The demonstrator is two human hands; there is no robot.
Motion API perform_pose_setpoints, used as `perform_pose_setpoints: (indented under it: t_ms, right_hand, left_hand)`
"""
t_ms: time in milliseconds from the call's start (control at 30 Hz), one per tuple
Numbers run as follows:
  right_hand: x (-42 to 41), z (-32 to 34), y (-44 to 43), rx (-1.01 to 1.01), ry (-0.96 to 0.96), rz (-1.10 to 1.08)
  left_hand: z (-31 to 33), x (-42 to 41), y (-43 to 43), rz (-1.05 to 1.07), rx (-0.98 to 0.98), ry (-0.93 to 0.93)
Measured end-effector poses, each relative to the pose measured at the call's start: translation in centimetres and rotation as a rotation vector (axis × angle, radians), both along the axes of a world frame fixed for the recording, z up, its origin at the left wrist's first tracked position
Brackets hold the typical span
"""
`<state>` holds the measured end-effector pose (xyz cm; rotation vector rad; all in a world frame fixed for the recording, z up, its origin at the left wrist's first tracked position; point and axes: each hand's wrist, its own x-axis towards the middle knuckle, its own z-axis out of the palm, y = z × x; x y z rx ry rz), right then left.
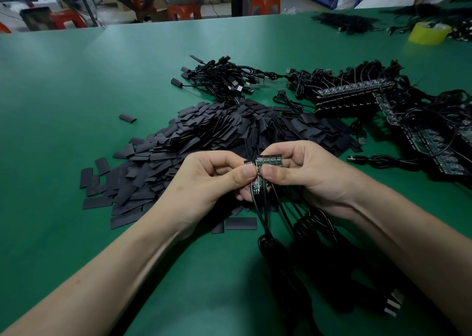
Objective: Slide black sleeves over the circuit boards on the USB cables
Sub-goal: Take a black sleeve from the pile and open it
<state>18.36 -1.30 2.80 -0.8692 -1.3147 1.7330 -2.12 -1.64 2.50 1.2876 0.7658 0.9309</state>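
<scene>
Fingers of the left hand were curled, with thumb and forefinger pinching the left end of a short strip of circuit boards. The right hand gripped the rest of the strip in the same way, its thumb pressed on the near face. The two thumbs stood tip to tip, touching or very nearly so. The leftmost board appeared tilted against the others; whether it was parted from them could not be told.

The strip was held above the tabletop, over the near edge of a large heap of black sleeves. Black cables ran down from the boards between the wrists to loose coils on the tabletop, with plugs lying at the near right.

Behind the heap lay a bundle of sleeved cables. To its right lay long panels of boards tangled with further leads. One stray sleeve lay apart, left of the heap. A roll of yellow tape stood at the far right of the tabletop. Red stools stood beyond its far edge.
</scene>
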Motion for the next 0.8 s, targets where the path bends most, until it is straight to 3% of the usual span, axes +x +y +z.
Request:
perform_pose_setpoints:
  t_ms: [100,300,400,467,500,600,733,800]
  right_hand:
    - [1.4,0.8,0.6,-0.032,-0.059,0.049]
    - [5.9,2.3,2.2,0.182,-0.887,-0.045]
    - [4.9,2.6,1.7,0.452,-1.070,-0.223]
    - [3.4,3.6,0.9,0.631,-0.979,-0.270]
    - [2.7,4.0,0.5,0.633,-0.896,-0.194]
    - [0.4,3.7,-0.7,0.478,-0.723,0.105]
    - [-0.3,2.4,-1.4,0.317,-0.466,0.139]
    - [0.5,2.7,-1.5,0.300,-0.411,0.149]
  left_hand:
    - [0.1,0.2,0.0,0.021,0.025,-0.008]
    - [0.0,-0.2,0.3,0.129,0.153,-0.048]
    - [0.1,-0.1,-0.1,0.146,0.234,-0.051]
    - [0.0,0.1,-0.1,0.189,0.341,-0.047]
    - [-0.1,0.1,0.0,0.214,0.406,-0.039]
    - [-0.6,0.0,0.4,0.316,0.509,0.052]
    - [-0.6,-0.5,0.6,0.257,0.458,0.124]
    - [-0.5,-1.4,1.2,0.156,0.570,0.304]
